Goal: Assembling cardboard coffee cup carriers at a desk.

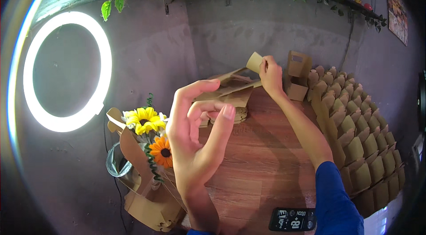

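Observation:
My right hand reaches over the far part of the wooden table and pinches a brown cardboard piece by its edge. Just left of it, flat brown cardboard blanks lie in a stack, with a loose one tilted on top. Whether the held piece belongs to that loose blank I cannot tell. Nearer to the camera, my left hand is raised above the table, its fingers curved and thumb apart, with nothing between them. It hides part of the stack and of the tabletop.
Rows of folded cardboard boxes fill the right side. A cardboard carrier with a handle slot stands at the back. On the left are artificial flowers, a cut cardboard form and a lit ring lamp. A black phone-like object lies in front.

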